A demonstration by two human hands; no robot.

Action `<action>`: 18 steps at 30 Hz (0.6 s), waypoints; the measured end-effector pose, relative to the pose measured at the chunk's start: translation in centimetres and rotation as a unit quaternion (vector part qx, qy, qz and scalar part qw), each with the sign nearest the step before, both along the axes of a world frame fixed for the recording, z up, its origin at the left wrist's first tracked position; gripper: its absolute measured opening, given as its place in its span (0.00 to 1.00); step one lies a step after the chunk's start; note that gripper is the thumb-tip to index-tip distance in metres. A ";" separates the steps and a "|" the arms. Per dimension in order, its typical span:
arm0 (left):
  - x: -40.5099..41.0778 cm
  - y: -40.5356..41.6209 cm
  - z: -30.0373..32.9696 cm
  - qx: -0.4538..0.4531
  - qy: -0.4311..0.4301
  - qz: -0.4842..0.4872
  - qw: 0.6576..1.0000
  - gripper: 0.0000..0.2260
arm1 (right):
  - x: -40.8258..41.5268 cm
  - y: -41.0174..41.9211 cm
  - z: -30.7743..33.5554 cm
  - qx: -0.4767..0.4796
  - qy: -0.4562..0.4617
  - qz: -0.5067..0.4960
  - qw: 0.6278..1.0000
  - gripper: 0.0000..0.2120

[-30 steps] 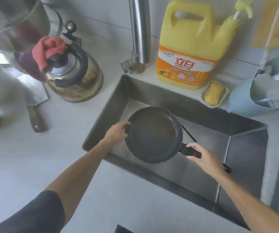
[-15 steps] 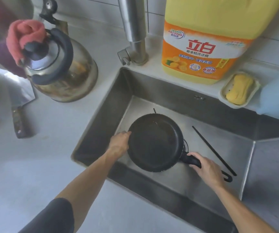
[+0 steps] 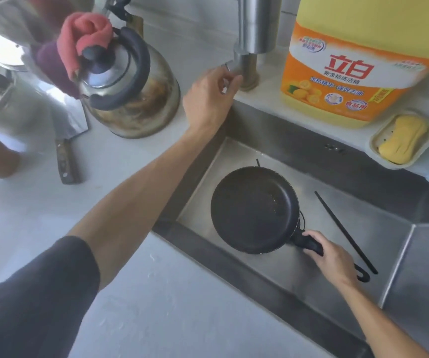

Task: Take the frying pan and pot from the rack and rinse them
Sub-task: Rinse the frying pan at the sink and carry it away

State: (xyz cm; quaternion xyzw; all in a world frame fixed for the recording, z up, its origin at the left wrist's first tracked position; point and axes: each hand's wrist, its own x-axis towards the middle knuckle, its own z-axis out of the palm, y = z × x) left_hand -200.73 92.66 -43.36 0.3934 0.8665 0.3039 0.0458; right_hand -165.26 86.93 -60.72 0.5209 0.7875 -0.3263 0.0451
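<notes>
A black frying pan [image 3: 253, 209] lies flat on the floor of the steel sink [image 3: 394, 244]. My right hand [image 3: 331, 257] grips its black handle at the pan's near right side. My left hand [image 3: 209, 95] is up at the base of the steel faucet [image 3: 251, 47], fingers closed around the small faucet lever. No water is visible. No pot shows in the sink.
A steel kettle [image 3: 130, 99] with pink and purple cloths stands left of the faucet. A cleaver [image 3: 66, 140] lies on the counter. A yellow detergent jug [image 3: 350, 60] and a soap dish [image 3: 404, 136] sit behind the sink. Black chopsticks [image 3: 345, 231] lie in the basin.
My left hand left the pan's rim and went up to the faucet lever. The pan now rests on the sink floor, still held by my right hand. The camera moved closer.
</notes>
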 end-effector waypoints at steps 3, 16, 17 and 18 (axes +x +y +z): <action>-1.3 0.2 -0.8 -0.023 0.046 -0.010 0.999 0.11 | 0.0 -0.1 0.1 -0.008 0.001 0.004 1.000 0.16; -1.2 -8.3 -6.5 -0.004 -0.059 0.016 0.998 0.14 | 0.1 0.0 -1.4 -0.041 -0.001 0.012 0.999 0.17; -1.0 -8.8 -6.5 -0.003 -0.055 -0.007 0.998 0.15 | 0.2 0.0 -1.5 -0.043 0.000 0.013 0.999 0.17; -0.8 -8.8 -6.0 0.010 -0.052 -0.029 0.998 0.18 | 0.3 0.0 -1.6 -0.045 -0.001 0.011 0.999 0.18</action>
